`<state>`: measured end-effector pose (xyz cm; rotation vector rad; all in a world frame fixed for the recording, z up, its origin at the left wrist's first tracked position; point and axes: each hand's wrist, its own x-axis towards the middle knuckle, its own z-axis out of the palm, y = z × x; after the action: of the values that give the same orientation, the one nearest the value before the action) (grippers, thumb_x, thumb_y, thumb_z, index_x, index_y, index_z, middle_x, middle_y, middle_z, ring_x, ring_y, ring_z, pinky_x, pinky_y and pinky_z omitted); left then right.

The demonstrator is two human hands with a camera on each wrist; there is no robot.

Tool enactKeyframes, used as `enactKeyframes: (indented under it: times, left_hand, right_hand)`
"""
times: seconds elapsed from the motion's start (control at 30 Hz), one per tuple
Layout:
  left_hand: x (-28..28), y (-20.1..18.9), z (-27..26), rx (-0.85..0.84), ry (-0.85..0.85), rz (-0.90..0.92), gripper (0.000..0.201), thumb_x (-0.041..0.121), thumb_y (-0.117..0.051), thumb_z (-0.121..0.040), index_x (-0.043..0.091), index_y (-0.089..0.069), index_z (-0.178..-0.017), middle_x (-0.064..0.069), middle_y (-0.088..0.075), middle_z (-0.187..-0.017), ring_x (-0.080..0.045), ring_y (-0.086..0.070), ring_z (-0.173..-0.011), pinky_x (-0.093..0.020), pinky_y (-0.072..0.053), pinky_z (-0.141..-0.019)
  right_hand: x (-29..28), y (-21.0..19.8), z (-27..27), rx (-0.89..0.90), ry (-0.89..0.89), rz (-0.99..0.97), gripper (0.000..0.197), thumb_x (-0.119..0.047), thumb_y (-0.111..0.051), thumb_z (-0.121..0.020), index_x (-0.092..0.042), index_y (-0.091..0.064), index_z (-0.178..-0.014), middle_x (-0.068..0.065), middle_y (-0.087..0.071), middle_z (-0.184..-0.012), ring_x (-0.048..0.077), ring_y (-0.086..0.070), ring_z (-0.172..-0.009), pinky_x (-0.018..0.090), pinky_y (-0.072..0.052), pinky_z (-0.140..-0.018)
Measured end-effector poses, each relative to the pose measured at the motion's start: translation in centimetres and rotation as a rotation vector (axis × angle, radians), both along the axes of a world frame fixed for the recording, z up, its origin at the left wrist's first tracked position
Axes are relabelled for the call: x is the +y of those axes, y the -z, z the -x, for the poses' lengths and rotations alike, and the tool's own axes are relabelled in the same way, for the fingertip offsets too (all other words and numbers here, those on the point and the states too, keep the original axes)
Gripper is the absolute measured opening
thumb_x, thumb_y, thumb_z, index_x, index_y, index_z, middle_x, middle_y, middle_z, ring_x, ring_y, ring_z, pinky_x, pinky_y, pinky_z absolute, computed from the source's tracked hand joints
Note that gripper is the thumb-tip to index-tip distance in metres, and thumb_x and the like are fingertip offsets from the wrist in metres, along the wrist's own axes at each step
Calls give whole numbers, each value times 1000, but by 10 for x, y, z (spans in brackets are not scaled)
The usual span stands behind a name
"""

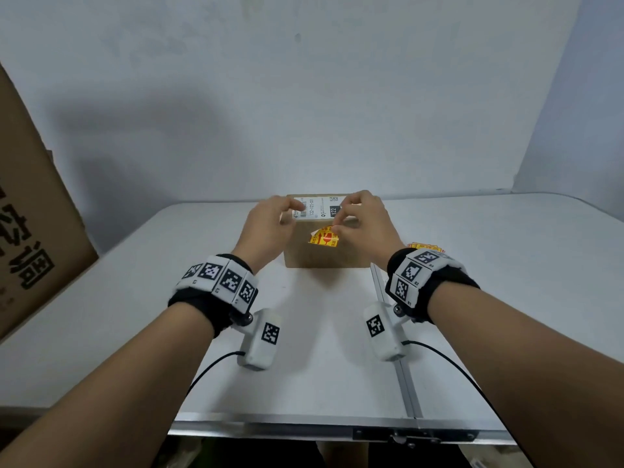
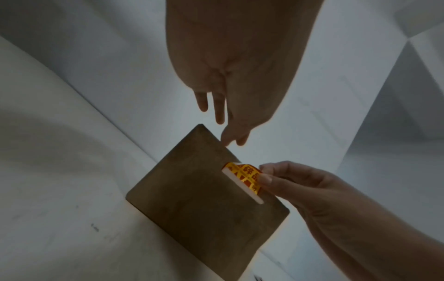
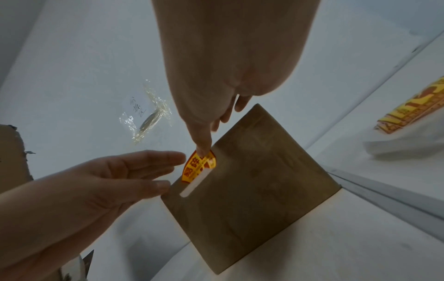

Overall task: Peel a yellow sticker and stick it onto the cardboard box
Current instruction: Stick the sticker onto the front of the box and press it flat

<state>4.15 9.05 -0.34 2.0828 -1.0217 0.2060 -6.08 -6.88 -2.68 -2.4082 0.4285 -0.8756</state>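
Right hand (image 1: 363, 219) grip pinches yellow sticker (image 1: 325, 238), red print, curled, on cardboard box (image 1: 326, 255); left hand (image 1: 270, 224) relaxed.

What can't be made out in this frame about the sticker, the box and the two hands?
- Yellow sticker: small print too small and blurred in every view.
- Whether its lower edge already adheres to the cardboard box: not settled; its top curls off.
- Shipping label: ends covered by the left hand and right hand, head view.
- Sticker stack: mostly behind the right wristband.
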Motion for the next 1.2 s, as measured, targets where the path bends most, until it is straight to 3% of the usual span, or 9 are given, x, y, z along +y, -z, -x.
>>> enactKeyframes:
  times: [0.07, 0.2, 0.3, 0.47, 0.6, 0.83, 1.0, 1.2]
  left_hand:
    - [-6, -5, 0, -42, 89, -161, 40, 3, -51, -88, 17, -62, -123, -3, -55, -134, -22, -52, -121, -16, -34, -89]
    - [-11, -5, 0, -8, 186, -261, 40, 12, -53, -90, 17, -58, -129, -3, -56, -135, -22, -52, -122, -18, -34, -95]
    - [-13, -3, -3, -48, 158, -248, 37, 21, -59, -89, 20, -60, -126, -1, -64, -124, -21, -58, -112, -23, -40, -91]
    - [-20, 2, -11, -113, 187, -291, 30, 23, -63, -84, 19, -55, -112, -5, -65, -111, -21, -56, -90, -26, -41, -71]
    - [-21, 7, -17, -151, 187, -275, 26, 28, -62, -84, 20, -54, -108, -5, -66, -113, -27, -60, -97, -33, -48, -78]
    - [-23, 14, -22, -210, 190, -299, 30, 46, -64, -80, 19, -58, -93, 3, -67, -104, -19, -58, -97, -39, -47, -83]
    - [-25, 16, -24, -260, 145, -259, 13, 28, -61, -85, 16, -61, -89, 1, -69, -113, -21, -62, -102, -36, -48, -84]
    - [-27, 19, -24, -264, 106, -233, 14, 26, -59, -85, 16, -64, -94, 5, -71, -107, -21, -62, -101, -40, -48, -87]
  right_hand:
    - [-3, 0, -4, 4, -25, -58, 4, -19, -73, -76, -15, -73, -79, -6, -51, -107, 15, -44, -117, 28, -36, -101]
    - [-11, 0, -10, 13, -77, -168, 5, -15, -75, -75, -14, -72, -79, -3, -51, -110, 16, -50, -116, 29, -41, -105]
    - [-15, 0, -13, 44, -90, -154, 5, -17, -75, -75, -14, -74, -79, 0, -54, -112, 15, -50, -115, 28, -41, -103]
    - [-20, 0, -14, 64, -81, -141, 5, -17, -75, -75, -13, -75, -80, 0, -54, -112, 13, -50, -112, 6, -32, -84]
    - [-21, 0, -16, 70, -85, -133, 4, -17, -75, -76, -16, -74, -79, 1, -55, -112, 14, -50, -112, 18, -35, -92]
    - [-18, 8, -21, 10, -53, -140, 3, -18, -73, -75, -15, -73, -77, -1, -55, -107, 14, -50, -110, 19, -35, -90]
    - [-19, 8, -21, 20, -53, -120, 4, -19, -73, -75, -16, -73, -77, -3, -55, -108, 15, -48, -113, 25, -38, -96]
    - [-16, 9, -21, 21, -45, -71, 4, -20, -72, -75, -17, -71, -76, -4, -53, -105, 18, -47, -114, 37, -39, -102]
